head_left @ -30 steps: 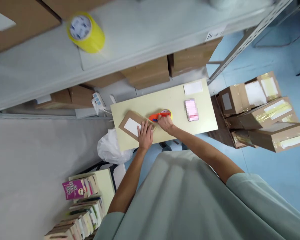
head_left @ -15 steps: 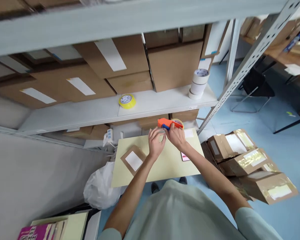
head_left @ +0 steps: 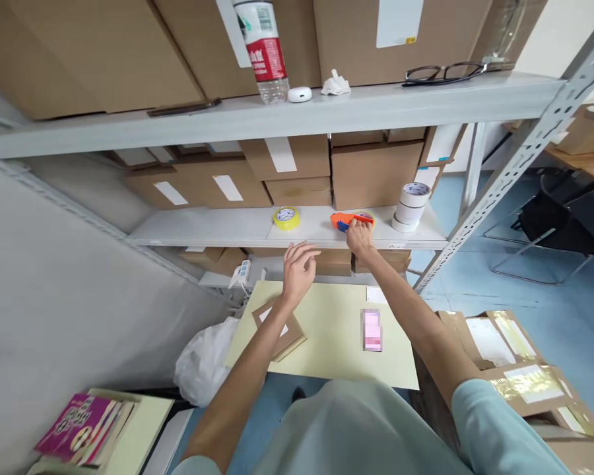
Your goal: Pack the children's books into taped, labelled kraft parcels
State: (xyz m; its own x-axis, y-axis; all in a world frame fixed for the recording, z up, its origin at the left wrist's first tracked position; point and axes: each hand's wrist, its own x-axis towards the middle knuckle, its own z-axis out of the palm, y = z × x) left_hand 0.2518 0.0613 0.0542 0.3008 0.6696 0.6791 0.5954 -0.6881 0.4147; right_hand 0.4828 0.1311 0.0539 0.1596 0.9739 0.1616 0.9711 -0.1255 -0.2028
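My right hand (head_left: 360, 238) is wrapped round the handle of an orange tape dispenser (head_left: 344, 220) with a blue part and a roll of tape. It is at the front of the middle shelf (head_left: 208, 223); I cannot tell whether it touches the board. My left hand (head_left: 297, 274) hangs in the air, fingers loosely bent and apart, holding nothing. A flat cardboard box (head_left: 293, 334) with a white label lies on the cream tabletop (head_left: 327, 356), partly hidden by my left forearm. A yellow tape roll (head_left: 286, 218) lies on the shelf, left of the dispenser.
White tape rolls (head_left: 410, 206) are stacked on the shelf's right. A phone (head_left: 372, 330) lies on the table. The upper shelf holds a bottle (head_left: 263, 53) and glasses (head_left: 445, 72). Taped cartons (head_left: 529, 389) stand at right, a white plastic bag (head_left: 202, 363) at left.
My right hand has carried the tape dispenser from above the table up and forward to the middle shelf. My left hand has come apart from it. The view has tilted up, showing the upper shelf.
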